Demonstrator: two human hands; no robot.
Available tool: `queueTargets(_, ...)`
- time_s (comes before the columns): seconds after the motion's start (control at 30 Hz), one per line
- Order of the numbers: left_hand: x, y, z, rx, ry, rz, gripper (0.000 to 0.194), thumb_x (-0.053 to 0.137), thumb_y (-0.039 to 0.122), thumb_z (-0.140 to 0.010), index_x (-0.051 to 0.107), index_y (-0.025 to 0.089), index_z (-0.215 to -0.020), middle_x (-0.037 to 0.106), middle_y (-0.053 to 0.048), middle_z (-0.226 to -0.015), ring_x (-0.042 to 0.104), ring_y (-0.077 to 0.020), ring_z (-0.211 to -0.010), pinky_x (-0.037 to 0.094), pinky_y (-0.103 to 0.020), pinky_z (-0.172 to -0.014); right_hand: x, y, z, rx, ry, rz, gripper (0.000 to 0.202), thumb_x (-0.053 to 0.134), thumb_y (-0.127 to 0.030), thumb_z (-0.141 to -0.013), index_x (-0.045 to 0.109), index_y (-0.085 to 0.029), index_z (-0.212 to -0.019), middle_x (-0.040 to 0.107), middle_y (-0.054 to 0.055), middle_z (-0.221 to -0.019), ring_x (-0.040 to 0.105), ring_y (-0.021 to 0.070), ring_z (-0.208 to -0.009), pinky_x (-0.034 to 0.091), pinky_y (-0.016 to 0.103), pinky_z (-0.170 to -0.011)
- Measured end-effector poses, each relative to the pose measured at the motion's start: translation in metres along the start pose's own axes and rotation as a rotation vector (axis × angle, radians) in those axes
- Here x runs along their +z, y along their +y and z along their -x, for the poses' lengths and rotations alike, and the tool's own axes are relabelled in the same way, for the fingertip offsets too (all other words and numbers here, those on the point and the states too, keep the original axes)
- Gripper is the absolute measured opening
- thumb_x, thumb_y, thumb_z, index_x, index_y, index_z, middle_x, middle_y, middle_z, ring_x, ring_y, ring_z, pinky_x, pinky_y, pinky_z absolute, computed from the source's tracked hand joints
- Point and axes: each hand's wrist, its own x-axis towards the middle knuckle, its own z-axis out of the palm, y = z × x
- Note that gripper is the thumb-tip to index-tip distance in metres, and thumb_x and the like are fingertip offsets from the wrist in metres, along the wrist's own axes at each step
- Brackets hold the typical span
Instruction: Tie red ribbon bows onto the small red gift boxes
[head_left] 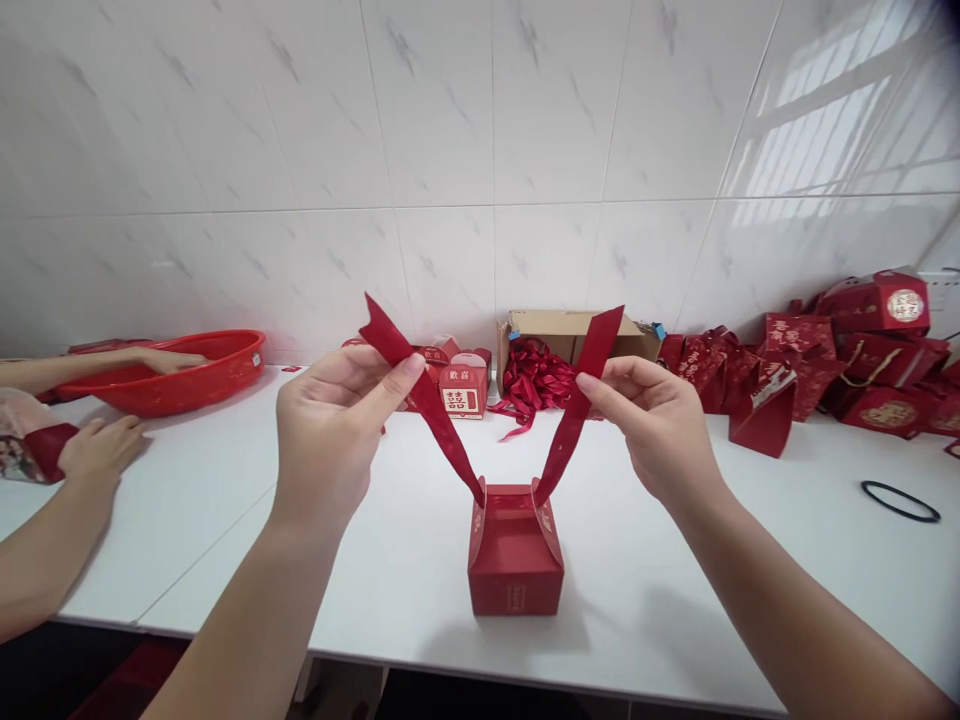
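A small red gift box (pixel 516 565) stands upright on the white table near its front edge. A dark red ribbon (pixel 450 440) runs through the box's two upright side flaps, and its two ends rise apart in a V. My left hand (pixel 337 420) pinches one end between thumb and fingers, the notched tip sticking out above. The other end is pinched by my right hand (pixel 652 420), to the right of the box and at about the same height. Both hands are above the box and do not touch it.
Along the wall are printed red boxes (pixel 463 385), a cardboard carton (pixel 544 322) with heaped ribbons (pixel 536 375), and several red boxes (pixel 799 350). A black ring (pixel 900 502) lies right. At left, another person's hand reaches into a red basin (pixel 195 385); their other hand (pixel 101 445) rests nearby.
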Motion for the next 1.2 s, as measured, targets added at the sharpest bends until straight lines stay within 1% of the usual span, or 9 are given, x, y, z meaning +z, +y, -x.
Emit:
queueTargets(0.13, 0.008, 0.001, -0.004, 0.002, -0.067, 0.021, 0.008, 0.074, 0.019, -0.073, 0.073, 0.019, -0.081, 0.073, 0.0, -0.081, 0.067, -0.0124, -0.074, 0.056, -0.024, -0.07, 0.003, -0.004, -0.005, -0.028, 0.001, -0.035, 0.014, 0.071, -0.032, -0.076, 0.065, -0.02, -0.077, 0.065, 0.0, -0.071, 0.06, 0.0116, -0.06, 0.051, 0.025, -0.057)
queueTargets(0.27, 0.015, -0.001, -0.008, -0.066, -0.135, 0.052, 0.011, 0.072, 0.024, -0.075, 0.072, 0.018, -0.083, 0.073, -0.002, -0.082, 0.068, -0.015, -0.079, 0.056, -0.025, -0.073, 0.007, -0.007, -0.009, -0.061, -0.023, -0.048, 0.013, 0.069, -0.031, -0.078, 0.065, -0.021, -0.085, 0.066, 0.001, -0.074, 0.062, 0.0134, -0.063, 0.053, 0.027, -0.058)
queueTargets(0.5, 0.028, 0.0, -0.012, -0.19, -0.313, 0.115, 0.022, 0.071, 0.035, -0.075, 0.068, 0.017, -0.086, 0.072, -0.005, -0.085, 0.069, -0.0204, -0.083, 0.055, -0.032, -0.076, 0.012, -0.007, -0.013, -0.093, -0.059, -0.055, 0.016, 0.067, -0.033, -0.079, 0.059, -0.02, -0.079, 0.061, 0.0, -0.074, 0.062, 0.0136, -0.068, 0.053, 0.027, -0.063)
queueTargets(0.67, 0.032, 0.002, -0.014, -0.198, -0.491, 0.045, 0.02, 0.07, 0.032, -0.077, 0.061, 0.018, -0.087, 0.069, -0.001, -0.078, 0.066, -0.0156, -0.074, 0.053, -0.029, -0.071, 0.021, -0.01, -0.017, -0.022, -0.229, -0.107, 0.019, 0.065, -0.035, -0.08, 0.056, -0.02, -0.087, 0.062, -0.002, -0.071, 0.061, 0.0116, -0.057, 0.053, 0.028, -0.06)
queueTargets(0.8, 0.034, 0.001, -0.012, -0.238, -0.596, -0.072, 0.029, 0.071, 0.029, -0.074, 0.045, 0.021, -0.083, 0.063, 0.003, -0.065, 0.063, -0.0142, -0.064, 0.049, -0.025, -0.059, 0.026, -0.006, -0.016, -0.016, -0.364, -0.07, 0.017, 0.061, -0.034, -0.081, 0.061, -0.018, -0.086, 0.054, -0.004, -0.06, 0.047, 0.0065, -0.045, 0.043, 0.022, -0.047)
queueTargets(0.87, 0.034, -0.002, -0.011, -0.25, -0.626, -0.108, 0.032, 0.071, 0.029, -0.074, 0.042, 0.022, -0.083, 0.064, 0.002, -0.066, 0.064, -0.0155, -0.066, 0.048, -0.026, -0.058, 0.026, 0.001, -0.014, 0.003, -0.436, -0.101, 0.017, 0.06, -0.033, -0.081, 0.065, -0.017, -0.086, 0.049, -0.005, -0.058, 0.041, 0.006, -0.046, 0.038, 0.022, -0.046)
queueTargets(0.97, 0.033, -0.007, -0.01, -0.256, -0.655, -0.1, 0.032, 0.07, 0.027, -0.074, 0.041, 0.022, -0.086, 0.065, 0.0, -0.072, 0.065, -0.0169, -0.069, 0.05, -0.028, -0.06, 0.026, 0.011, -0.011, 0.014, -0.491, -0.15, 0.02, 0.063, -0.034, -0.08, 0.067, -0.019, -0.092, 0.05, -0.003, -0.061, 0.042, 0.0077, -0.052, 0.037, 0.022, -0.049)
queueTargets(1.1, 0.029, -0.011, -0.011, -0.32, -0.733, -0.065, 0.024, 0.065, 0.022, -0.077, 0.043, 0.021, -0.085, 0.066, -0.001, -0.08, 0.066, -0.0174, -0.074, 0.051, -0.033, -0.07, 0.024, 0.016, -0.01, -0.033, -0.538, -0.084, 0.02, 0.056, -0.037, -0.087, 0.066, -0.02, -0.091, 0.057, 0.0, -0.069, 0.048, 0.0094, -0.058, 0.036, 0.022, -0.049)
queueTargets(1.2, 0.024, -0.014, -0.014, -0.39, -0.731, -0.024, 0.02, 0.062, 0.018, -0.077, 0.042, 0.021, -0.081, 0.063, 0.002, -0.073, 0.065, -0.0159, -0.071, 0.048, -0.033, -0.071, 0.018, 0.018, -0.01, -0.191, -0.626, 0.077, 0.019, 0.049, -0.033, -0.092, 0.065, -0.022, -0.091, 0.063, 0.002, -0.079, 0.053, 0.0113, -0.065, 0.041, 0.023, -0.052)
